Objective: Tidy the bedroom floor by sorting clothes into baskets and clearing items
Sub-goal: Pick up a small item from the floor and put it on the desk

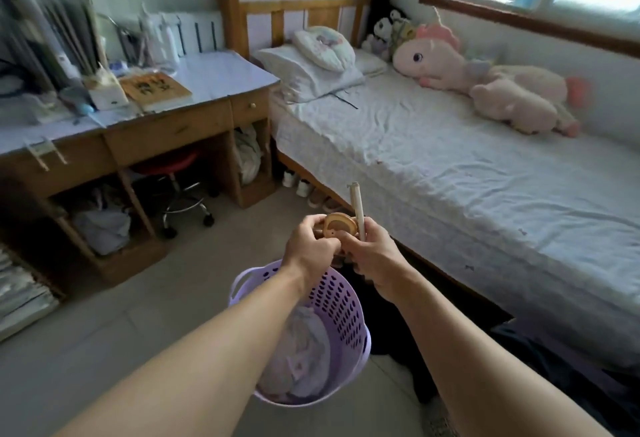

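Observation:
My left hand [310, 244] grips a round wooden disc-shaped item [340, 225] at chest height. My right hand [372, 254] holds a thin pale stick [356, 209] that points upward, its fingers curled round the lower end. Both hands meet above a lilac plastic laundry basket [343, 301] on the floor. Pale clothes [304, 360] lie inside the basket. Dark clothing [412, 343] lies on the floor to the right of the basket, partly hidden by my right forearm.
A bed [450, 166] with white sheet, pillows and pink plush toys [485, 79] fills the right side. A cluttered wooden desk [138, 124] stands at left with a red stool [173, 173] under it. Shoes [304, 190] sit beneath the bed. Grey tile floor [104, 332] lies to the left.

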Demonstrator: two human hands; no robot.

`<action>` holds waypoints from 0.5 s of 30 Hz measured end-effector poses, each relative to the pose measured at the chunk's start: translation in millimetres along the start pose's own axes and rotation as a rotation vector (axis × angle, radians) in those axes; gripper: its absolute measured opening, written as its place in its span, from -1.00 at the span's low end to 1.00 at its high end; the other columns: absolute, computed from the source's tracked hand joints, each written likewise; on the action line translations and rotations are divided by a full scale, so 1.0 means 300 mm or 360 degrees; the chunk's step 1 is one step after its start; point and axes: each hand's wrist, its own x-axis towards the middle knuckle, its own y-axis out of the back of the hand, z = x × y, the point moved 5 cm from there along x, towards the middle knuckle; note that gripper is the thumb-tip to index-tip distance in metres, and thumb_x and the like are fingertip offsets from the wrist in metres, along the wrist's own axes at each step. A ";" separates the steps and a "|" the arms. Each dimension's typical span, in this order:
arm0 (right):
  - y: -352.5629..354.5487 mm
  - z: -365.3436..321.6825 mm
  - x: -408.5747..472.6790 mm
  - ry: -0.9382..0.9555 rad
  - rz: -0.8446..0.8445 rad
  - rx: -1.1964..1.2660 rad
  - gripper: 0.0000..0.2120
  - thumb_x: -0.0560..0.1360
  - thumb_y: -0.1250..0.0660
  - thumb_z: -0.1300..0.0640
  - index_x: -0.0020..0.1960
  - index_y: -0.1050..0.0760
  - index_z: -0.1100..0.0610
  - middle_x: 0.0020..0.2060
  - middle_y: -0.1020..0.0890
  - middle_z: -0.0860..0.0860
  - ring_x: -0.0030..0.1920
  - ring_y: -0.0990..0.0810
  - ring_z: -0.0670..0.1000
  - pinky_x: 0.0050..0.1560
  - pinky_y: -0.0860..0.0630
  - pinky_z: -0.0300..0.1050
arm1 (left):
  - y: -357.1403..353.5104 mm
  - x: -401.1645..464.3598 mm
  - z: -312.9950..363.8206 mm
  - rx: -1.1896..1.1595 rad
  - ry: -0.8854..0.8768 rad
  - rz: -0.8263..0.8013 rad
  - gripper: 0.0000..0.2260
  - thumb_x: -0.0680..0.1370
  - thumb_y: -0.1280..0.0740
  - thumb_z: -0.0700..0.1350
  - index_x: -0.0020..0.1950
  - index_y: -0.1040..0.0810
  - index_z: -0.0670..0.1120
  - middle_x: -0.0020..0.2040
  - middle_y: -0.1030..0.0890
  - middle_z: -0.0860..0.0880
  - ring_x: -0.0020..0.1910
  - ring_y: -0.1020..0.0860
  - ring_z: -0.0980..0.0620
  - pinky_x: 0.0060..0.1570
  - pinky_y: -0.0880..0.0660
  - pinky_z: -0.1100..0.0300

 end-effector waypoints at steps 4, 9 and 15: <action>-0.198 -0.156 0.067 0.0098 -0.0125 -0.0078 -0.75 0.52 -0.34 0.16 0.17 -0.43 0.18 -0.07 -0.59 0.11 -0.21 -0.58 -0.05 -0.33 -0.51 -0.29 | 0.235 0.082 0.048 0.0013 -0.0006 0.0109 -0.67 0.44 -0.30 -0.33 0.17 -0.50 -0.08 -0.01 -0.62 -0.09 0.00 -0.61 -0.09 0.08 -0.56 -0.05; -0.477 -0.327 0.174 0.0275 -0.0175 -0.0383 -0.78 0.51 -0.35 0.08 0.11 -0.44 0.11 -0.24 -0.53 -0.08 -0.32 -0.47 -0.18 -0.48 -0.35 -0.45 | 0.554 0.190 0.094 0.0230 -0.0071 0.0215 -0.61 0.44 -0.37 -0.30 0.25 -0.49 -0.11 -0.07 -0.55 0.01 -0.09 -0.52 0.08 -0.19 -0.45 0.38; -0.904 -0.546 0.315 0.0287 -0.0226 -0.0423 -0.77 0.55 -0.27 0.02 0.08 -0.44 0.18 -0.29 -0.50 -0.03 -0.37 -0.45 -0.12 -0.43 -0.37 -0.30 | 1.034 0.345 0.152 0.0262 -0.0081 0.0343 -0.65 0.46 -0.42 -0.26 0.21 -0.43 -0.14 -0.05 -0.56 -0.05 -0.18 -0.49 0.11 -0.36 -0.42 0.53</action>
